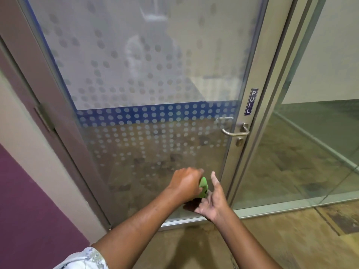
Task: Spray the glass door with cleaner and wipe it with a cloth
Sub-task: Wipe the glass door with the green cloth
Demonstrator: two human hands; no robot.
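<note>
The glass door (147, 78) fills the view, frosted with a dot pattern and a blue band across its middle. My left hand (185, 182) is closed around a green cloth (203, 187), low in front of the bottom pane. My right hand (212, 200) is right beside it, palm turned inward, forefinger up, lower fingers touching the cloth's underside. Only a small green patch of the cloth shows between the two hands. No spray bottle is in view.
A metal lever handle (236, 131) with a lock below and a "PULL" sticker (251, 101) sit on the door's right stile. A fixed glass panel (310, 142) stands to the right. A purple and beige wall (29, 191) lies left; brown floor lies below.
</note>
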